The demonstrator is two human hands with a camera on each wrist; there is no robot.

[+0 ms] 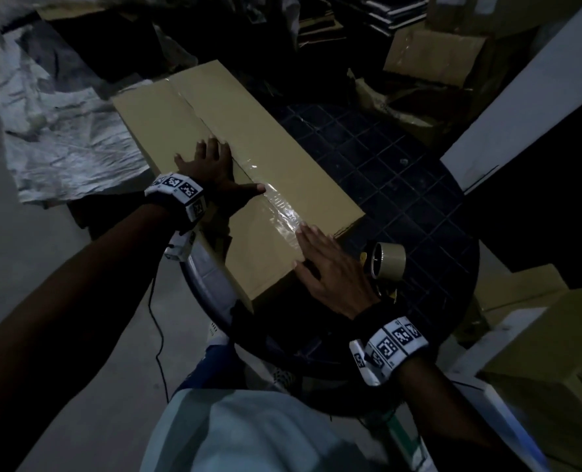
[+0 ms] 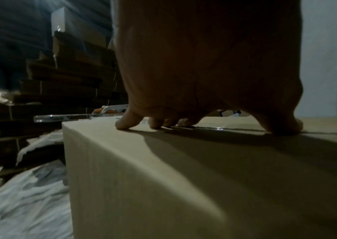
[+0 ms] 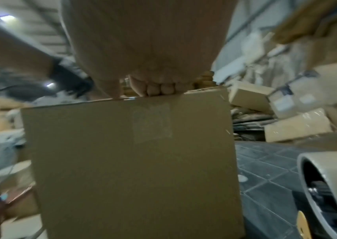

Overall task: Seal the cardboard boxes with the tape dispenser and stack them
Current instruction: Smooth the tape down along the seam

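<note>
A long cardboard box (image 1: 282, 172) lies on a dark round table (image 1: 402, 185), its top seam covered by clear tape (image 1: 276, 202). My left hand (image 1: 214, 165) lies flat on the box top beside the seam, fingers spread, thumb on the tape. In the left wrist view its fingertips (image 2: 122, 125) press the box top (image 2: 204, 161). My right hand (image 1: 327, 264) rests with straight fingers on the near end of the box, over the tape. The right wrist view shows its fingertips (image 3: 153, 89) at the top edge of the box end (image 3: 132, 161). The tape dispenser (image 1: 386, 258) stands on the table right of that hand, also seen as a tape roll (image 3: 327, 186).
Crumpled plastic sheeting (image 1: 54, 120) lies on the floor to the left. More cardboard boxes (image 1: 432, 59) and flattened cartons (image 2: 65, 84) pile up behind the table. Another box (image 1: 548, 362) sits at the right, beside a white wall (image 1: 521, 107). A cable (image 1: 156, 321) hangs near the table's left edge.
</note>
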